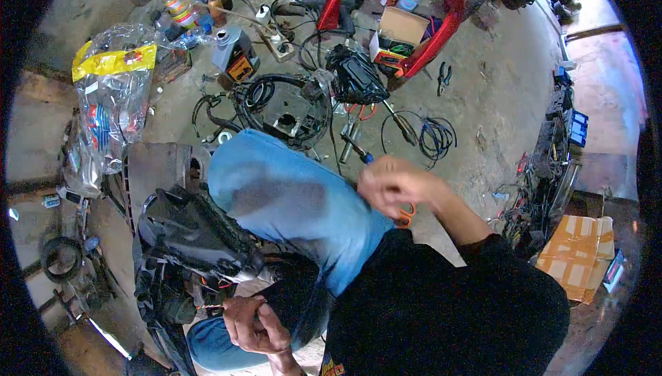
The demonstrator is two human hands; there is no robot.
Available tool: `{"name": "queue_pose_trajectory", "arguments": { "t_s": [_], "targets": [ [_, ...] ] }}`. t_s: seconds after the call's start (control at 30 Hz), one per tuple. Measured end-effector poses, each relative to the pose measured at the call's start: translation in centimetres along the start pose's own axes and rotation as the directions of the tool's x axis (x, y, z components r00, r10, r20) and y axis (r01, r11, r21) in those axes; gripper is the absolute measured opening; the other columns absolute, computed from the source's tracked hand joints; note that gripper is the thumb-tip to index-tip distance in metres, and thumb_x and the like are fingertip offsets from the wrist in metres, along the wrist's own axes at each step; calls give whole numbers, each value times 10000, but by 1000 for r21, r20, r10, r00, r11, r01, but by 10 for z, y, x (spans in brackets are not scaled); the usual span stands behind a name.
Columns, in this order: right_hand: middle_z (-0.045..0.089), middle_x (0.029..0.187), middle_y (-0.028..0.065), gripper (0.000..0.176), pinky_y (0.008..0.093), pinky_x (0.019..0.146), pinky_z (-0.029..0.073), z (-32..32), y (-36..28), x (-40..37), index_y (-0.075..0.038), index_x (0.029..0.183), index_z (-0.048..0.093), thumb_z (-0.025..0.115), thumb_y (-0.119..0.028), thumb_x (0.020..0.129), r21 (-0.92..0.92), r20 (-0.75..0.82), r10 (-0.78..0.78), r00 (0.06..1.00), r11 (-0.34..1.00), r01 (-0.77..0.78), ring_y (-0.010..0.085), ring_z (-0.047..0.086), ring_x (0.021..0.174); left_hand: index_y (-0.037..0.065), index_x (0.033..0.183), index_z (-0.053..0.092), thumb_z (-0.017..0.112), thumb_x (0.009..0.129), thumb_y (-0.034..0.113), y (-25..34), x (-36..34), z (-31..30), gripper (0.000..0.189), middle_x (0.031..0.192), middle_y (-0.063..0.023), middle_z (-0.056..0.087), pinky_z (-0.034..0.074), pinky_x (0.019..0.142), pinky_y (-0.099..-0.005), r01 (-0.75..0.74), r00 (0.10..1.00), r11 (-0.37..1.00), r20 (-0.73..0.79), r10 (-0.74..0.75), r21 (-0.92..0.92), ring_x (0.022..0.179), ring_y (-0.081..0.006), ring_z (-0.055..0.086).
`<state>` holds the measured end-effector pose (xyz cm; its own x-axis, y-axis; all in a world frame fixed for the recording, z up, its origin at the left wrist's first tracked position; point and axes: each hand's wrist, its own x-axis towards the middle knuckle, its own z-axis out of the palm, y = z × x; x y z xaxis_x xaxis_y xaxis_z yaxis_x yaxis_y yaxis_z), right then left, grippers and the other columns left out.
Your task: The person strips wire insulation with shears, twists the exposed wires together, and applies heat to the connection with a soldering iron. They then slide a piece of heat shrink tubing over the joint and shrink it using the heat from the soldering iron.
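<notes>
My left hand [256,325] is low in the view, its fingers closed around the end of a thin twisted wire [209,306] that leads into a black motorcycle part [196,238]. My right hand [394,184] hangs beside my knee in blue jeans [296,190], blurred, with its fingers curled. A blue-ended tool [367,159] shows just above the right fingers; whether they touch it is unclear. Orange scissor handles [407,216] show just below that hand.
On the floor ahead lie a coiled black cable [436,138], pliers [444,78], a black plastic-wrapped part [355,74] and a red frame [441,31]. An oil bottle [236,55] stands left of these. Cardboard [576,255] lies at right.
</notes>
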<state>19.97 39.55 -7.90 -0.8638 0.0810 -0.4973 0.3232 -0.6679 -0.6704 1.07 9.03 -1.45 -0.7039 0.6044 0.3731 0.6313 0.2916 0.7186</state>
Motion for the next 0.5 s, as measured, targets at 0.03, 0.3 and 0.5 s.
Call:
{"name": "queue_pose_trajectory", "arguments": {
  "t_s": [0.03,0.3,0.5],
  "targets": [
    [612,650,102,451,360,557,486,-34,22,9,-26,783,593,588,-415,1011,43,-214,-23,977,999,33,222,633,581,3,881,676,643,882,136,0,-1,0,138,849,-98,622,452,689,-391,2,1000,1000,8,-2,2,742,-252,574],
    [562,1140,248,429,535,805,500,-125,192,33,-1,1130,570,752,-282,862,-716,-686,-511,518,349,-605,457,592,1011,16,908,664,623,875,105,-4,-7,-6,103,865,-92,630,449,700,-423,-146,986,988,89,140,57,753,-279,557],
    [574,1051,238,346,531,811,495,-132,210,43,-16,1123,575,701,-227,880,-773,-612,-619,493,334,-540,470,587,928,18,911,640,622,904,127,-3,-8,-5,111,856,-86,604,440,712,-441,-144,989,990,32,143,6,748,-269,551]
  ]
}}
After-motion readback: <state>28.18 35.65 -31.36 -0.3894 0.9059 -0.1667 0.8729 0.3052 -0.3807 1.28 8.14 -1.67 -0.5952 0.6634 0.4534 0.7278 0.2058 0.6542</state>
